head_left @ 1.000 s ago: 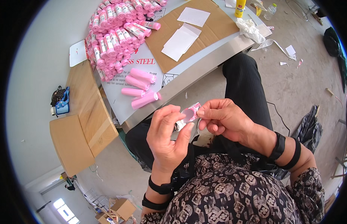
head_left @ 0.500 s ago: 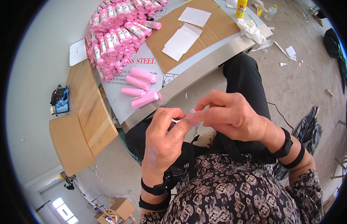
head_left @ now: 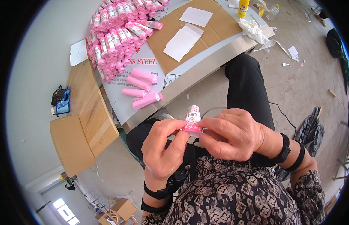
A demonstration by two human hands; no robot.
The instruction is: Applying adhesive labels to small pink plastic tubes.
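A: Hands first?
B: Left hand (head_left: 161, 146): thumb and forefinger pinching the left edge of one pink-and-white printed sleeve (head_left: 192, 119). Right hand (head_left: 232, 135): fingertips pinching its right edge. Sleeve is between the hands, above the lap.
A: Surface just beyond the left hand?
B: Metal-edged table (head_left: 208, 67), top covered in printed film. Plain pink rolls (head_left: 147, 101) near the edge: four counted, possibly another underneath.
A: Farther from the hands?
B: Straight ahead, one cardboard sheet (head_left: 163, 48) bearing white paper cards (head_left: 182, 42): one alone, at least two overlapping. Ahead of the left hand, heaped labelled pink rolls (head_left: 116, 43); dozens, overlap prevents an exact count. Ahead of the right hand, one yellow bottle (head_left: 243, 8).
A: Room?
B: Left of the left hand, one wooden tabletop (head_left: 86, 95). Right of the right hand, grey floor (head_left: 294, 90); far along it, one clear plastic bottle (head_left: 272, 12).
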